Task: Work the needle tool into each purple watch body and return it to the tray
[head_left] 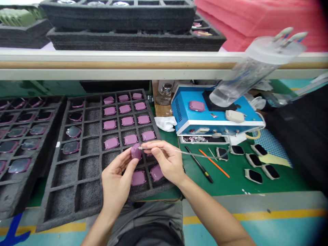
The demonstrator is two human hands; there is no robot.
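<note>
Between the fingertips of my left hand is a purple watch case, tilted up on edge above the foam tray. My right hand pinches a slim nozzle whose tip meets the case's side or lies just in front of it; I cannot tell which. From the nozzle a clear tube runs right toward a blue machine. Below my hands the black foam tray holds several more purple cases in its right columns. A few dark-faced watches sit in its left column.
Another foam tray with watches lies left. On the green bench are a black pen, an orange stick and several pale watches. A clear cylinder stands on the machine, near a glass bottle. A shelf edge crosses above.
</note>
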